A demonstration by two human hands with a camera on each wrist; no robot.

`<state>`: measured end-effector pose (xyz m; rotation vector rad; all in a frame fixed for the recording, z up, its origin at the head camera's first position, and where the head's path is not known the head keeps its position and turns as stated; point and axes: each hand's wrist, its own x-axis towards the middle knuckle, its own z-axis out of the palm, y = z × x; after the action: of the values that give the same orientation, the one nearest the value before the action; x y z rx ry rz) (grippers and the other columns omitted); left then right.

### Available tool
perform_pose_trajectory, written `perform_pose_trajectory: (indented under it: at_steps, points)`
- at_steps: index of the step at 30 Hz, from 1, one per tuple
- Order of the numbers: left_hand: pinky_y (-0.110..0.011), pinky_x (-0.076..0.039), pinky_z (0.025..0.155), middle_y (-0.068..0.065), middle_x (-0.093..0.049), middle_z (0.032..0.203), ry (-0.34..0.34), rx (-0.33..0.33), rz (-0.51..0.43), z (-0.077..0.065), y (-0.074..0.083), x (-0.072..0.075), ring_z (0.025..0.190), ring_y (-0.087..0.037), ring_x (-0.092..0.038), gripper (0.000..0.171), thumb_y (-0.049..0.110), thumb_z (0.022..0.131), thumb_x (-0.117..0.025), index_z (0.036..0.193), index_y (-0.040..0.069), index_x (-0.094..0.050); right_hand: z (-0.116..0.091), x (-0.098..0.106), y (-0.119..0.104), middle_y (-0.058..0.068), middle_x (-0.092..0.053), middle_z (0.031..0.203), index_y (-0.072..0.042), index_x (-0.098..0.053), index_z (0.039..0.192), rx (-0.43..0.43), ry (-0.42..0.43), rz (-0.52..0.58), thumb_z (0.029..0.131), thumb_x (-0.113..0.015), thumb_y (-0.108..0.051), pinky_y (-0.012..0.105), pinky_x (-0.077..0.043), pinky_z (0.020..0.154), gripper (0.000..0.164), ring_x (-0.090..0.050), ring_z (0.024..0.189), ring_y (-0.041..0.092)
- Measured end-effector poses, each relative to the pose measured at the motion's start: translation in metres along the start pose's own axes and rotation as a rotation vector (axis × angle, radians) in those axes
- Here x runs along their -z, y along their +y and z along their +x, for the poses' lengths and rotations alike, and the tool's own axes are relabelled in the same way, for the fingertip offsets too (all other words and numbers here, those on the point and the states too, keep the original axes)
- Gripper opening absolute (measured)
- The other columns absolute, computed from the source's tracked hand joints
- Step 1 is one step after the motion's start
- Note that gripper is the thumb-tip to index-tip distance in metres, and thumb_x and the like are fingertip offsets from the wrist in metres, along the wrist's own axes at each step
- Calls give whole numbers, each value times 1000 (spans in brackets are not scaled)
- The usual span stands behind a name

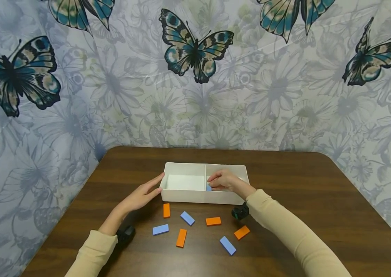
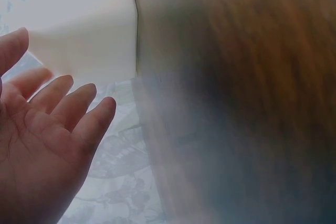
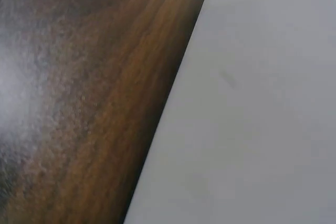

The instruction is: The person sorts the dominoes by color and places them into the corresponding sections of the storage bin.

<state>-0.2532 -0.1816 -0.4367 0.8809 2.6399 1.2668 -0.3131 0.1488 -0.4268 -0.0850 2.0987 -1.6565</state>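
A white two-compartment box (image 1: 183,196) stands on the table. My right hand (image 1: 226,181) reaches into its right compartment, fingers bent down around a blue block (image 1: 208,187), of which only a small part shows beside the divider. In the right wrist view the box wall (image 3: 241,108) fills the right side, and the hand is out of sight. My left hand (image 1: 143,195) is at the left end of the box, fingertips touching or very near its edge. Seen in the left wrist view, the left palm (image 2: 47,129) faces the camera with fingers loosely extended, holding nothing.
On the brown wooden table (image 1: 129,165), in front of the box, lie several orange blocks (image 1: 181,238) and three blue blocks (image 1: 228,245), spread between my forearms. Behind the table hangs a butterfly-patterned cloth (image 1: 202,115).
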Motion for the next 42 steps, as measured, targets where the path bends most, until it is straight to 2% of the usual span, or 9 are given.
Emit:
perform_pose_trajectory:
  at_steps: [4,8,11,15,18,23,27,36,42]
  points:
    - [-53,-23,104,-13,-22,151,0,-6,-4,0,1,0,135,-33,-23,59,29,100,-47,149,6,-23,-1,-1,-2,20,-62,82,17,-60,99,0,-18,-35,83,-60,16,27,-54,61,16,-61,63,15]
    - [-55,-21,104,-17,-20,151,-15,-12,-26,1,4,0,135,-35,-20,58,24,100,-46,149,4,-22,-3,-2,-4,19,-63,82,14,-63,100,-12,0,-89,83,-62,14,31,-54,65,17,-62,66,17]
    - [-56,-20,103,-21,-19,150,-27,4,-47,-1,18,2,135,-39,-18,56,16,100,-46,147,-1,-22,-4,-2,-3,16,-63,80,13,-64,100,-6,15,-101,83,-63,12,34,-54,67,17,-64,69,20]
    - [-56,-20,103,-20,-19,150,-26,12,-35,-1,18,2,135,-38,-18,56,16,100,-46,147,-1,-21,-4,-3,-4,13,-66,80,11,-65,100,2,31,-119,85,-63,8,34,-54,67,16,-64,70,21]
    - [-54,-21,104,-14,-19,151,-19,6,-23,0,5,0,136,-34,-19,58,25,100,-46,149,4,-21,-4,-3,-5,14,-67,81,10,-65,102,-11,38,-115,90,-58,4,33,-55,65,15,-65,69,21]
    - [-55,-20,104,-15,-19,151,-12,-2,-31,-1,4,0,136,-34,-19,59,27,100,-46,149,4,-22,-2,-3,-4,13,-67,81,9,-63,105,-29,-12,-88,95,-51,1,31,-54,67,18,-66,68,18]
    - [-56,-19,104,-16,-20,151,-10,-2,-25,-1,0,-1,135,-35,-18,57,25,101,-45,149,5,-22,-1,-3,-3,10,-65,80,9,-60,106,-47,-40,-70,96,-49,0,29,-54,67,17,-64,67,16]
    - [-53,-21,105,-12,-20,151,-7,13,-21,0,1,0,136,-31,-20,59,31,100,-46,149,9,-23,-2,-3,-4,10,-63,79,8,-60,107,-72,-32,-51,97,-46,-1,27,-53,67,19,-63,64,14]
    - [-54,-21,104,-15,-20,151,-12,13,-16,0,2,0,135,-34,-20,60,30,100,-47,149,7,-22,-2,-3,-5,10,-66,83,7,-59,106,-91,-29,-34,98,-45,-4,27,-53,66,19,-65,67,14]
